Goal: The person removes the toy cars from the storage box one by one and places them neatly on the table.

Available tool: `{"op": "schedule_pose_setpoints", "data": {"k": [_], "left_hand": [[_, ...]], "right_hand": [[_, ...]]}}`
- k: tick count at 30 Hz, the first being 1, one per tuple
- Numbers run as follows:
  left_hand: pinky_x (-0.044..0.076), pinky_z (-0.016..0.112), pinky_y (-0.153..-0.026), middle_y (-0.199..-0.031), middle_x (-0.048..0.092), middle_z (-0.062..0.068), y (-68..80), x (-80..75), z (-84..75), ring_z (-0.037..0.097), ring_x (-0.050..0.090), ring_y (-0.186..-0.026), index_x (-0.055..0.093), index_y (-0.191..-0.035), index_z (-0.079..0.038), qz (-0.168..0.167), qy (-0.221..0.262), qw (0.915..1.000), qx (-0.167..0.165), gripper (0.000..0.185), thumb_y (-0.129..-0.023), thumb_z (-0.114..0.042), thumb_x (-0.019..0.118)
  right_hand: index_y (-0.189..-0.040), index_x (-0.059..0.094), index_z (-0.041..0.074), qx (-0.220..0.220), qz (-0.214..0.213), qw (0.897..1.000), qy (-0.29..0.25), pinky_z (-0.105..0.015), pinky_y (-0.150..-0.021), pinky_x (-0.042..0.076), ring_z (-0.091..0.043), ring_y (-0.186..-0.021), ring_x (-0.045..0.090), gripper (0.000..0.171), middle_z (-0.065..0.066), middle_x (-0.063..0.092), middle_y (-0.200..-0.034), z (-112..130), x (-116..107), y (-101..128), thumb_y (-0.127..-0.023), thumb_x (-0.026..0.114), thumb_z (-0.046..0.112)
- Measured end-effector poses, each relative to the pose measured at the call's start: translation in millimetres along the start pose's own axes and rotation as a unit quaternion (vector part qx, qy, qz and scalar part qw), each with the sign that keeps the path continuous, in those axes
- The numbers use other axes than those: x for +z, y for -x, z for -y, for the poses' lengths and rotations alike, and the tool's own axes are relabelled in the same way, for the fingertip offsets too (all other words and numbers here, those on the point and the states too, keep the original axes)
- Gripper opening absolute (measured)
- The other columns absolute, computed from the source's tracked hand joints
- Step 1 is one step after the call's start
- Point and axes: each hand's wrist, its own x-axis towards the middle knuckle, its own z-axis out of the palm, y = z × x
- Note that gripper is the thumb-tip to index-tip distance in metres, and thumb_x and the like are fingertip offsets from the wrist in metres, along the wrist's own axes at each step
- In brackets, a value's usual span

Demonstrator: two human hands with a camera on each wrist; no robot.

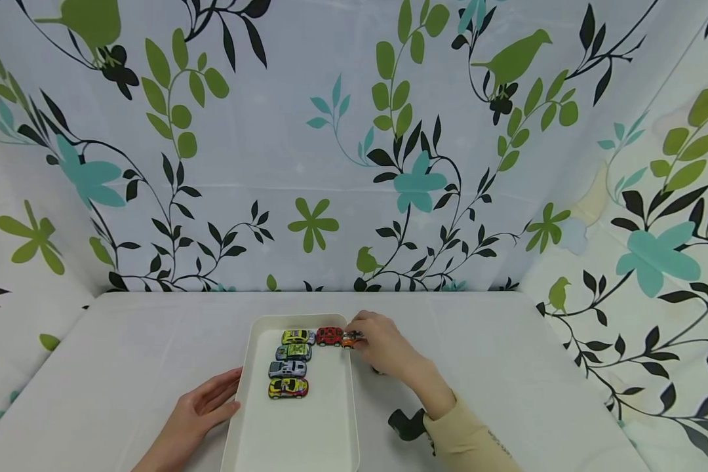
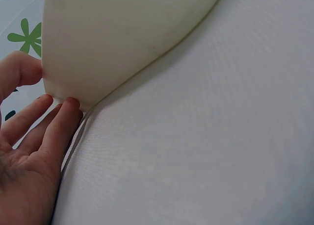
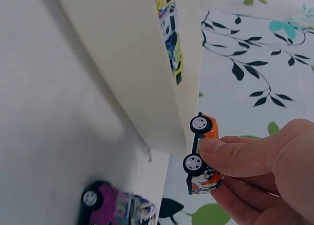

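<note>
A white rectangular tray (image 1: pixel 330 432) lies on the table, holding a yellow-red toy car (image 1: pixel 288 388), a silver car (image 1: pixel 287 369), a green-grey car (image 1: pixel 294 352), a yellow car (image 1: pixel 297 337) and a red car (image 1: pixel 329 335). My right hand (image 1: pixel 383 347) pinches an orange toy car (image 1: pixel 350 339) (image 3: pixel 202 154) over the tray's far right rim (image 3: pixel 186 87). A purple toy car (image 3: pixel 113 205) sits on the table beside the tray, under that hand. My left hand (image 1: pixel 203 410) (image 2: pixel 34 141) rests with straight fingers against the tray's left wall (image 2: pixel 113 43).
The table is covered in a white cloth (image 1: pixel 537 367). Floral curtains (image 1: pixel 330 144) close off the back and both sides. A black wrist-camera mount (image 1: pixel 407 425) shows by my right sleeve.
</note>
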Motion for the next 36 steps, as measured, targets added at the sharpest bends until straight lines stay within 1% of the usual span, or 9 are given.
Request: {"op": "schedule_pose_setpoints", "data": {"k": [4, 9, 15, 20, 25, 29, 31, 33, 36], "left_hand": [[0.053, 0.025, -0.099, -0.156, 0.040, 0.015, 0.3, -0.4, 0.0, -0.011, 0.053, -0.117, 0.040, -0.151, -0.004, 0.002, 0.001, 1.0000, 0.001, 0.069, -0.093, -0.021, 0.072], [0.053, 0.024, -0.098, -0.156, 0.040, 0.016, 1.2, -0.6, -0.7, -0.013, 0.053, -0.115, 0.040, -0.151, -0.004, 0.003, -0.003, 1.0000, 0.006, 0.069, -0.093, -0.021, 0.072], [0.053, 0.024, -0.098, -0.156, 0.041, 0.016, 1.2, -0.8, -0.4, -0.011, 0.052, -0.117, 0.040, -0.151, -0.005, 0.000, -0.010, 0.9999, 0.006, 0.068, -0.093, -0.022, 0.072], [0.053, 0.025, -0.098, -0.156, 0.041, 0.016, 0.6, -0.9, 0.4, -0.007, 0.052, -0.121, 0.040, -0.151, -0.005, 0.000, -0.011, 0.9999, 0.002, 0.068, -0.093, -0.023, 0.072], [0.053, 0.025, -0.099, -0.156, 0.041, 0.015, 0.4, -0.9, 0.1, -0.004, 0.052, -0.124, 0.040, -0.151, -0.005, 0.001, -0.007, 1.0000, -0.001, 0.068, -0.093, -0.023, 0.072], [0.053, 0.026, -0.098, -0.156, 0.041, 0.015, 0.3, -0.8, -0.1, 0.005, 0.052, -0.131, 0.040, -0.151, -0.005, 0.000, -0.006, 1.0000, -0.004, 0.069, -0.093, -0.023, 0.072], [0.053, 0.026, -0.098, -0.156, 0.041, 0.016, 0.2, -1.0, 0.0, 0.008, 0.051, -0.132, 0.040, -0.151, -0.006, 0.000, -0.007, 1.0000, -0.003, 0.069, -0.093, -0.023, 0.072], [0.053, 0.026, -0.098, -0.156, 0.041, 0.016, 0.2, -1.2, 0.1, 0.005, 0.052, -0.130, 0.040, -0.151, -0.005, 0.001, -0.005, 1.0000, -0.002, 0.069, -0.093, -0.023, 0.072], [0.053, 0.025, -0.098, -0.156, 0.040, 0.016, 1.0, -1.6, -0.2, -0.005, 0.053, -0.123, 0.039, -0.151, -0.005, 0.003, -0.002, 1.0000, 0.001, 0.069, -0.093, -0.022, 0.071]], "right_hand": [[-0.107, 0.075, 0.003, 0.007, -0.009, 1.000, 0.002, -0.036, -0.083, 0.059, -0.023, -0.098, 0.066, 0.023, -0.007, 0.069, -0.105, -12, -1, 6, -0.085, 0.074, -0.005], [-0.106, 0.074, 0.002, 0.025, -0.013, 1.000, -0.005, -0.038, -0.087, 0.059, -0.026, -0.102, 0.067, 0.024, -0.007, 0.070, -0.107, -25, -2, 13, -0.084, 0.074, -0.006], [-0.105, 0.074, 0.002, 0.045, -0.023, 0.999, -0.012, -0.042, -0.089, 0.058, -0.028, -0.103, 0.067, 0.024, -0.008, 0.070, -0.107, -40, -4, 20, -0.084, 0.074, -0.008], [-0.105, 0.074, 0.001, 0.058, -0.042, 0.997, -0.013, -0.040, -0.087, 0.059, -0.028, -0.101, 0.067, 0.028, -0.007, 0.070, -0.105, -53, -7, 28, -0.081, 0.074, -0.011], [-0.103, 0.075, 0.001, 0.073, -0.059, 0.996, -0.012, -0.043, -0.087, 0.058, -0.028, -0.100, 0.068, 0.030, -0.007, 0.071, -0.103, -68, -12, 36, -0.078, 0.074, -0.015], [-0.102, 0.075, 0.001, 0.086, -0.066, 0.994, -0.008, -0.044, -0.089, 0.057, -0.028, -0.099, 0.068, 0.030, -0.007, 0.071, -0.101, -80, -12, 40, -0.077, 0.074, -0.015], [-0.101, 0.075, 0.002, 0.090, -0.069, 0.994, -0.005, -0.045, -0.090, 0.056, -0.028, -0.099, 0.068, 0.029, -0.007, 0.071, -0.101, -85, -12, 42, -0.077, 0.075, -0.014], [-0.101, 0.075, 0.003, 0.092, -0.072, 0.993, -0.001, -0.045, -0.091, 0.056, -0.028, -0.100, 0.068, 0.030, -0.007, 0.072, -0.101, -89, -12, 43, -0.076, 0.076, -0.014], [-0.101, 0.075, 0.003, 0.093, -0.072, 0.993, 0.005, -0.046, -0.091, 0.056, -0.028, -0.100, 0.068, 0.031, -0.007, 0.072, -0.101, -94, -11, 44, -0.076, 0.076, -0.015]]}}
